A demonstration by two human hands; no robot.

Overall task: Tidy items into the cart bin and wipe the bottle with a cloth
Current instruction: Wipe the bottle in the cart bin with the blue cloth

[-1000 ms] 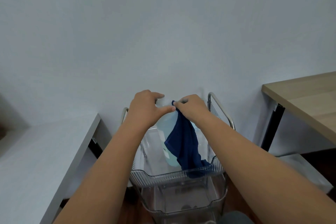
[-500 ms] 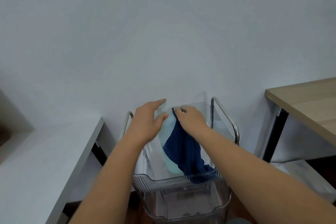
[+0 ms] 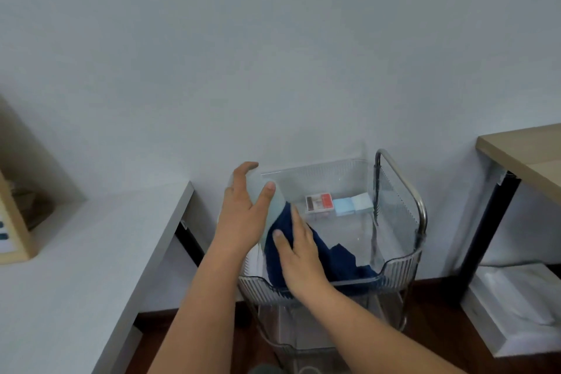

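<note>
**Cloth pressed to the bottle in the bin**

Head view: my left hand [image 3: 243, 219] is spread open, with palm and thumb resting against the pale translucent plastic bottle [image 3: 277, 203]. The bottle sits at the left edge of the clear ribbed plastic cart bin [image 3: 397, 264]. My right hand [image 3: 299, 255], fingers straight, presses the dark blue cloth [image 3: 337, 264] against the bottle's side. A small red-and-white box [image 3: 318, 202] and pale blue boxes [image 3: 352, 205] lie along the bin's far edge.

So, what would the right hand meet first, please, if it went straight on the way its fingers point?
Probably the bottle's bare top, just past the blue cloth the right hand presses, near the left hand's thumb. Depth is unclear; the bin's far wall lies beyond.
</note>
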